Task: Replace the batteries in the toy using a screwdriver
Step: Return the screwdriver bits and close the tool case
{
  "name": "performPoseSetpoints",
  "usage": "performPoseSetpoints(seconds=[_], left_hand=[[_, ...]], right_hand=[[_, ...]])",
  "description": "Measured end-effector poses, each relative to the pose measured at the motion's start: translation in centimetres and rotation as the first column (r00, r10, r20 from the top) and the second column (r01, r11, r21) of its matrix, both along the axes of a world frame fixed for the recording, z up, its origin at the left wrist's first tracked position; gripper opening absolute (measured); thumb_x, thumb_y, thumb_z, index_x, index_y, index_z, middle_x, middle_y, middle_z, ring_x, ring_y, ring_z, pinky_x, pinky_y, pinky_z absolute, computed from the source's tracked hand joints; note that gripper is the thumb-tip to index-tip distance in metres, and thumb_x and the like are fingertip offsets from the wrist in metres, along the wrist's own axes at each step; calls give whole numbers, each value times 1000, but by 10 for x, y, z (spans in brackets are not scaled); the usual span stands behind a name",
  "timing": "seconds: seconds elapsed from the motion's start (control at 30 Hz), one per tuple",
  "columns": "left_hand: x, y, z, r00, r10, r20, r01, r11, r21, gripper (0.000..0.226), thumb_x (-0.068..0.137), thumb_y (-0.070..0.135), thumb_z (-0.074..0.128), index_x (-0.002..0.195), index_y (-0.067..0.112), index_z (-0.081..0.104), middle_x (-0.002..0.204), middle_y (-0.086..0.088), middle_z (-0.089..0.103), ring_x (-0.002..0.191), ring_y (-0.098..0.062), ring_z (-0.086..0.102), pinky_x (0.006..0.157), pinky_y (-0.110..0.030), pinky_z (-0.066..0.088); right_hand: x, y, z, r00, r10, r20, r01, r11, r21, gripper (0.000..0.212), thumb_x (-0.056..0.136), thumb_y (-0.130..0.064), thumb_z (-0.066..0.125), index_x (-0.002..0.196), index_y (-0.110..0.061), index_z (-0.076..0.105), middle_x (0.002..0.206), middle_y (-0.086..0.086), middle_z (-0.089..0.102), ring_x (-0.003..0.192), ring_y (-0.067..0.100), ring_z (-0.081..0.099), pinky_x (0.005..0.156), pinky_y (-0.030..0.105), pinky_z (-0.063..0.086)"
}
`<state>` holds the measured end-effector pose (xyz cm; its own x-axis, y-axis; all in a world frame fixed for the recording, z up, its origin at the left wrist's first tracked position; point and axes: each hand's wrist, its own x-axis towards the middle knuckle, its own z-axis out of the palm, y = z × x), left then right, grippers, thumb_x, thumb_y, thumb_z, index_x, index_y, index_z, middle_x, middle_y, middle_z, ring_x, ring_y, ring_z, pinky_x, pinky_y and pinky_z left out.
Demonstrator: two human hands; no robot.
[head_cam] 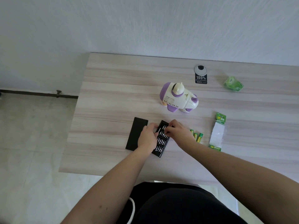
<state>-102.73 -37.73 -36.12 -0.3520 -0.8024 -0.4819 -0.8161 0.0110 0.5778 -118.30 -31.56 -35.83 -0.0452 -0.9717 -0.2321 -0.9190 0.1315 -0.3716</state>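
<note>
A white and purple toy [178,97] lies on its side on the wooden table [113,94]. Nearer to me sits a black screwdriver kit tray [161,143] holding rows of silver bits. My left hand [148,138] grips the tray's left edge, with its fingertips at the upper end. Over the tray's top rows, my right hand [178,131] has thumb and forefinger pinched on a bit. Three green and yellow batteries [196,135] lie loose just right of my right wrist. No screwdriver handle shows; my hands hide part of the tray.
The kit's black cover [135,135] lies left of the tray. An opened battery pack [217,133] is at the right, and a crumpled green wrapper [233,84] lies far right. A cable grommet with a black tag [200,74] sits behind the toy. The table's left edge drops to the floor.
</note>
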Motion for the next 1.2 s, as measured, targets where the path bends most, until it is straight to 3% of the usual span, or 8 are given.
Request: performPoseSetpoints(seconds=[0.17,0.33,0.5,0.67,0.8,1.07,1.2], left_hand=[[0,-1,0,1000,-5,8,5,1000,10,24,98,21,51,121,28,51,106,-2,47,88,-21,56,72,-36,48],[1,0,1,1000,-11,9,11,1000,2,24,98,22,51,122,28,51,105,-1,47,86,-20,55,71,-35,48],[0,-1,3,1000,-18,19,18,1000,9,22,98,22,50,119,27,51,104,-3,48,86,-23,57,74,-40,51],[1,0,3,999,-27,37,27,1000,2,19,98,22,50,117,26,51,103,-4,48,86,-26,57,72,-41,50],[1,-1,5,999,-23,36,23,1000,-1,21,98,22,51,119,26,52,104,-5,49,86,-24,57,73,-41,52],[0,0,6,999,-31,41,32,999,-13,21,98,23,51,119,25,52,106,-4,49,86,-23,57,75,-43,53],[0,0,5,999,-30,37,30,999,-14,22,98,23,51,119,26,52,106,-3,49,87,-23,58,77,-45,54]], right_hand=[[-5,-8,0,981,159,-106,-159,987,11,15,82,-17,70,92,-24,62,103,4,54,82,25,56,54,34,49],[-6,-13,5,975,197,-102,-199,980,-9,17,80,-17,74,94,-20,64,93,5,59,71,26,58,49,33,47],[-9,-17,4,930,322,-176,-329,944,-9,19,76,-17,78,89,-22,66,90,4,61,65,24,59,48,26,34],[-8,-23,4,906,369,-209,-367,929,50,13,80,-16,72,88,-21,63,93,2,60,74,24,59,51,28,35],[-5,-35,13,894,409,-186,-380,909,174,9,94,-22,55,101,-20,59,110,0,52,99,21,52,64,30,37],[-3,-40,15,979,201,-38,-186,951,247,16,91,-34,60,103,-26,67,108,-1,55,104,19,50,71,28,39],[-1,-37,15,995,92,35,-98,966,241,13,91,-29,61,97,-22,69,102,-1,56,99,19,53,69,27,36]])
